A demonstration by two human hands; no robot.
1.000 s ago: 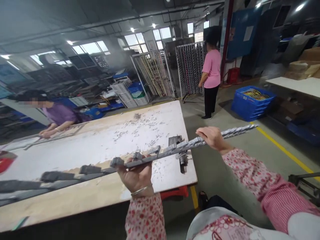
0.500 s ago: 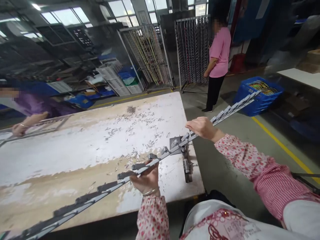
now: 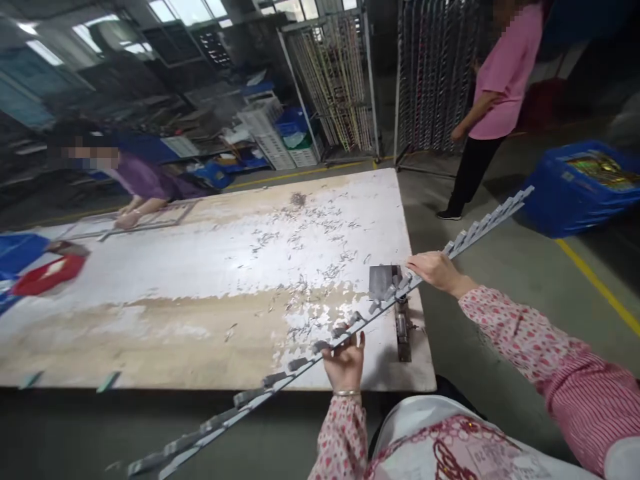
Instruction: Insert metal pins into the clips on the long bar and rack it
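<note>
Past the big white wooden desk [image 3: 200, 320], a person in a pink shirt [image 3: 500, 87] stands by a tall gray metal rack [image 3: 435, 73]. A person in a purple shirt [image 3: 143, 179] leans on the desk's far end. On your right, a blue plastic crate [image 3: 580, 190] sits on the floor near a yellow line [image 3: 600, 287].

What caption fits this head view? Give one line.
Left hand and right hand hold a toothed metal rack over a worn workbench strewn with metal pieces.
</note>
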